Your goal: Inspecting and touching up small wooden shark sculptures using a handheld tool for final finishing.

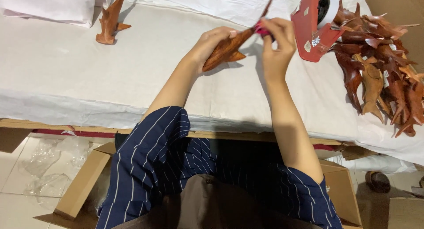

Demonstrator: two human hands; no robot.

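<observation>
So the person's got a carved wooden fish (227,48) (shark or dolphin shape, reddish-brown, with fins) held up just above the white-covered table (66,70), a bit far of the middle. The left hand (212,43) is wrapped around the fat body end of it, fingers closed on the wood. The right hand (276,41) is pinched tight at the thin tail end, and there's a small pink thing (261,29) between the fingertips, maybe a sticker or tag, too small to tell for sure.

Just to the right of the right hand sits a red tape dispenser (311,28) with a white roll in it, near but not touching. Further right there's a whole pile of wooden fish carvings (382,61) stacked loose on top of each other, some darker, a couple lighter tan. Way over on the far left one more single carving (110,19) lies by itself next to some folded white paper (48,6).

Near edge: striped navy sleeves, and open cardboard boxes (84,180) on the floor under the table, with some crumpled clear plastic (44,167) to the left.
</observation>
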